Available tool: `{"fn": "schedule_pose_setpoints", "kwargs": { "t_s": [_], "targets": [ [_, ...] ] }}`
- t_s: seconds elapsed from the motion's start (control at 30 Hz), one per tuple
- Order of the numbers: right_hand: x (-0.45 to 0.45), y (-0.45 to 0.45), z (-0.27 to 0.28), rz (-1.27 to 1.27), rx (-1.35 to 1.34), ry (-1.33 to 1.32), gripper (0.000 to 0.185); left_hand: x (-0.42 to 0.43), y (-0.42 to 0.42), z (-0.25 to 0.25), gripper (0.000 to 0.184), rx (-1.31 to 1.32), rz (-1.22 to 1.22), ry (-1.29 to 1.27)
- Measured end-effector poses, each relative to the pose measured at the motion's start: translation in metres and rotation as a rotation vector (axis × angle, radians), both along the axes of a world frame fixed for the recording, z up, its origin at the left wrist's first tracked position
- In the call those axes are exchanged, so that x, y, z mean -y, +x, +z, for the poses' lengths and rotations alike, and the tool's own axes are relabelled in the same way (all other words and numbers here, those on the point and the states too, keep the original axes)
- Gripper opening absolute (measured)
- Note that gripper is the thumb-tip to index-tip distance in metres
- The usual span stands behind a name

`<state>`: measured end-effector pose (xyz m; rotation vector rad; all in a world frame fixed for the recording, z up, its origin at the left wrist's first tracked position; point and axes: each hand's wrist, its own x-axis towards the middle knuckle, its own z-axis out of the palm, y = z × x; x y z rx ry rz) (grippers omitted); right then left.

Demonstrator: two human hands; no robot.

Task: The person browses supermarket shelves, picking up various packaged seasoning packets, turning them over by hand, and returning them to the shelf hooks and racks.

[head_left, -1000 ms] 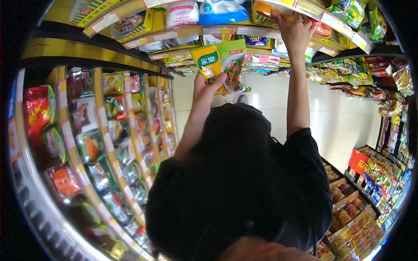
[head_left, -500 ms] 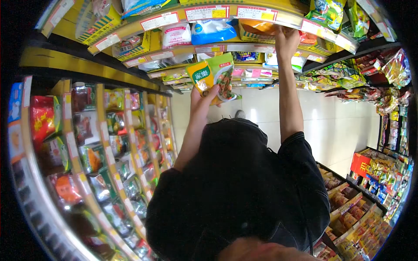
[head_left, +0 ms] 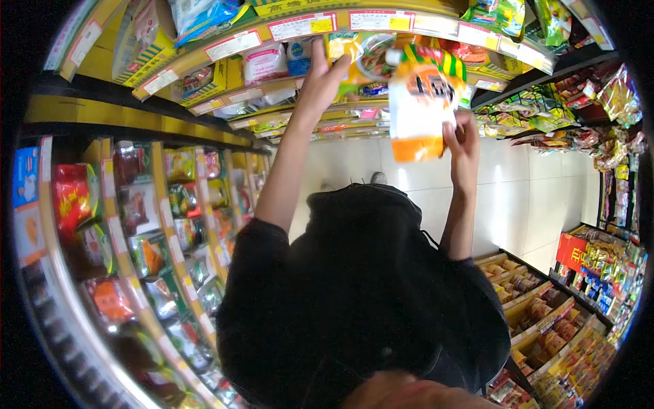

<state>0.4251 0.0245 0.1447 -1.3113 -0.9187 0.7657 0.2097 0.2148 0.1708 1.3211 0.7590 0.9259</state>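
The pouch (head_left: pixel 424 109), long axis near-to-far, lies left of the right hand (head_left: pixel 464 148) pinching it (left hand (head_left: pixel 320 87) grasping the packet (head_left: pixel 346 48)).

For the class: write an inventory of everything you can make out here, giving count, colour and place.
Spouted pouch: one, white and orange, in right hand
Packet: one, yellow and green, in left hand, at front shelves
Front shelves: several, yellow-edged, ahead
Price labels: many, mostly white, on shelf edges
Shelved packets: many, mixed colours, ahead and left
Hanging packets: many, mixed colours, right
Snack packs: many, brownish, lower right
Sign: one, red, right
Floor: one, pale, below
Shoe: at least one, grey, on floor
Clothing: black, on person
Hands: two, left and right, bare
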Motion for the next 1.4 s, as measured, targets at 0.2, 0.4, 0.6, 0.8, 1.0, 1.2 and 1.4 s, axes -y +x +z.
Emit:
{"fn": "schedule_pose_setpoints", "kwargs": {
  "t_s": [0.2,0.4,0.6,0.8,1.0,1.2,1.4],
  "targets": [
    [0.057,0.025,-0.03,-0.038,-0.088,-0.054,0.012,-0.062,0.086,-0.022,0.033,-0.232,-0.028,0.212],
    [0.059,0.023,-0.025,-0.154,0.019,0.124,0.011,-0.073,0.12,-0.039,0.026,-0.728,0.148,0.729],
    [-0.004,0.013,0.09,-0.103,0.062,0.223,0.011,-0.027,0.108,-0.036,0.036,-0.329,0.246,0.737],
    [-0.158,0.001,0.142,-0.331,0.713,0.672,0.019,0.052,0.066,-0.023,0.061,-0.49,0.234,0.906],
    [-0.18,0.006,0.147,-0.397,0.959,0.416,0.016,0.075,0.038,-0.01,0.041,-0.389,0.163,1.14],
    [-0.11,-0.002,0.15,-0.544,0.995,0.469,0.025,0.028,0.067,0.081,0.042,-0.56,0.347,1.434],
    [-0.065,0.065,0.157,-0.644,0.725,0.221,0.021,-0.003,0.095,0.065,0.054,-0.731,0.413,1.43]
  ]
}}
